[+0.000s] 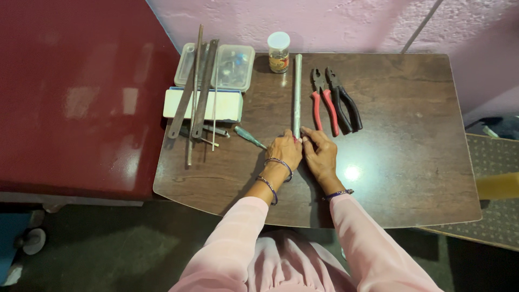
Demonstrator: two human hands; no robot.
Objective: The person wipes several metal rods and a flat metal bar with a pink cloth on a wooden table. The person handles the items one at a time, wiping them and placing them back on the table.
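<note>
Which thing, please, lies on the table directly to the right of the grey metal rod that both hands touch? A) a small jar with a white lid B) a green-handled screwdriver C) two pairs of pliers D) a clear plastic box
C: the two pairs of pliers, one red-handled and one black-handled, lie just right of the grey metal rod.

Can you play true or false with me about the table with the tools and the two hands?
1. Both hands touch the near end of the grey rod. True: the left hand and the right hand meet there.
2. Two pairs of pliers lie right of the rod. True: red pliers and black pliers.
3. The little jar has a black lid. False: its lid is white.
4. The long files lie on the floor. False: they rest across a white box on the table.
5. The right hand holds the screwdriver. False: it lies untouched, left of the hands.
</note>
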